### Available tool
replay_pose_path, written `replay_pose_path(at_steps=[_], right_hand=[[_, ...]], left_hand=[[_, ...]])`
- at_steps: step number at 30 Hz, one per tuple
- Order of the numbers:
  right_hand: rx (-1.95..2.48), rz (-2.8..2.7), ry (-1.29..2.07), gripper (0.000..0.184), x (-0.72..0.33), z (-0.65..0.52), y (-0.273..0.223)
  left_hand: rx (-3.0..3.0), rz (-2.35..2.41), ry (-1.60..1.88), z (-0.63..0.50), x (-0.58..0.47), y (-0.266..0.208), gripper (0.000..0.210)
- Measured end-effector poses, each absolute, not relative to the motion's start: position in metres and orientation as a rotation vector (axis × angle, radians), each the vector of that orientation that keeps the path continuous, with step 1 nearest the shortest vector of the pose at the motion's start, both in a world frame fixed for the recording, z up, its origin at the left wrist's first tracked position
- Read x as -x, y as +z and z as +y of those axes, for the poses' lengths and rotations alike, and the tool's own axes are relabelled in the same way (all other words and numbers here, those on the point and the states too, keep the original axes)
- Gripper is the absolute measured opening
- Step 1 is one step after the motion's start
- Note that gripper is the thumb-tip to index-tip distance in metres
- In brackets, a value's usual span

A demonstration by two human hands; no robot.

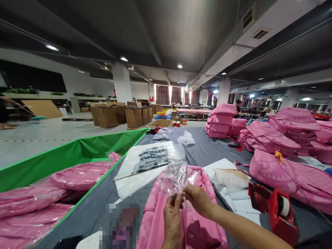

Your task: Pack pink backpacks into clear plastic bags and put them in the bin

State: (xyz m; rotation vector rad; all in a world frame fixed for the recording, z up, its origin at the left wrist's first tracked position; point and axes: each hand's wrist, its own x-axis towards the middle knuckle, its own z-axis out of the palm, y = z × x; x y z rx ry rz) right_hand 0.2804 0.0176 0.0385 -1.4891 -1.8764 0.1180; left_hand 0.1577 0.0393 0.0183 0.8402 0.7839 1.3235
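Observation:
A pink backpack (150,211) lies on the dark cloth-covered table in front of me. Over it, a clear plastic bag (175,173) is pinched between the fingers of my left hand (172,214) and my right hand (198,200). The two hands almost meet at the gathered lower end of the bag. Both sets of fingers are closed. Beyond the backpack, a stack of printed white plastic bags (147,159) lies flat on the table. White paper sheets (230,180) are spread to the right of the backpack.
A red tape dispenser (284,211) stands at the right. Pink backpacks (272,136) are piled along the table's right side. At the left, a green-lined bin (85,148) holds pink bags (80,174) in clear plastic. Cardboard boxes (107,117) stand on the floor beyond.

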Motion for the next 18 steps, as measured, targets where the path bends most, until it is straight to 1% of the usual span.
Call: replay_pose_path(at_steps=[2,4,8,10,11,13,15,16,17,18], right_hand=[[1.454,-1.822,0.166,0.025,-0.269,0.016,0.030],[1.400,-1.699,0.312,0.030,-0.263,0.022,0.033],[1.325,-1.111,0.692,0.039,-0.266,0.054,0.061],[1.319,-0.906,0.704,0.040,-0.269,0.067,0.075],[1.327,-0.897,0.655,0.040,-0.268,0.070,0.080],[1.339,-1.048,0.511,0.039,-0.259,0.068,0.086],[1.332,-1.324,0.370,0.036,-0.242,0.056,0.086],[1.322,-1.478,0.315,0.033,-0.232,0.048,0.086],[1.308,-1.633,0.263,0.029,-0.223,0.039,0.085],[1.293,-1.786,0.200,0.024,-0.216,0.030,0.084]], left_hand=[[-0.895,0.854,1.356,0.037,-0.144,0.013,0.072],[-0.978,0.900,1.352,0.041,-0.130,0.003,0.075],[-1.272,1.051,1.269,0.058,-0.095,-0.025,0.072],[-1.437,1.190,1.291,0.061,-0.080,-0.038,0.067],[-1.543,1.252,1.362,0.060,-0.074,-0.041,0.062],[-1.859,1.329,1.573,0.053,-0.071,-0.042,0.057],[-2.234,1.339,1.734,0.047,-0.073,-0.034,0.071],[-2.381,1.348,1.744,0.047,-0.074,-0.027,0.075],[-2.473,1.366,1.731,0.049,-0.074,-0.020,0.074],[-2.516,1.392,1.718,0.054,-0.072,-0.013,0.067]])
